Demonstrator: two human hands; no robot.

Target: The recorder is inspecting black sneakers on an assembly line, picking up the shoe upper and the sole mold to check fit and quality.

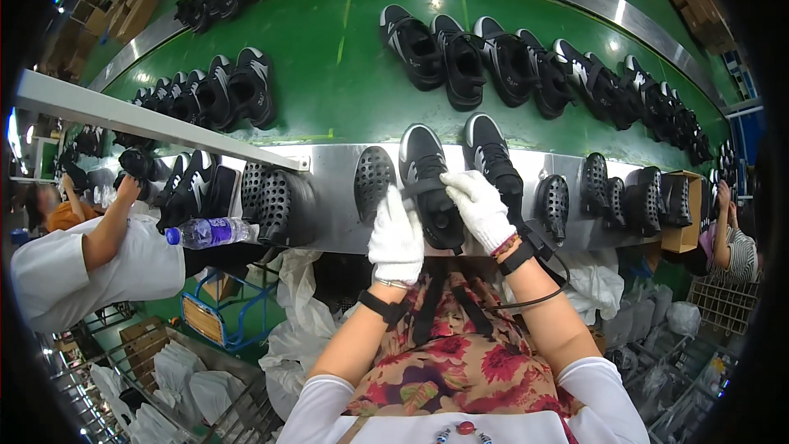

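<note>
Both gloved grips closed on black sneaker (pixel 429 189): left hand (pixel 395 237) pinching strap, right hand (pixel 479 207) over collar. Light, soft upper, stiff sole; hold sole-side.

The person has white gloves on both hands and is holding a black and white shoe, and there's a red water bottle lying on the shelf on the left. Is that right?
Almost. The head view shows the water bottle is purple with a blue cap, not red. The rest holds: the left hand and right hand both wear white gloves and hold a black and white shoe, and the bottle lies on its side on the metal shelf, to the left.
</note>
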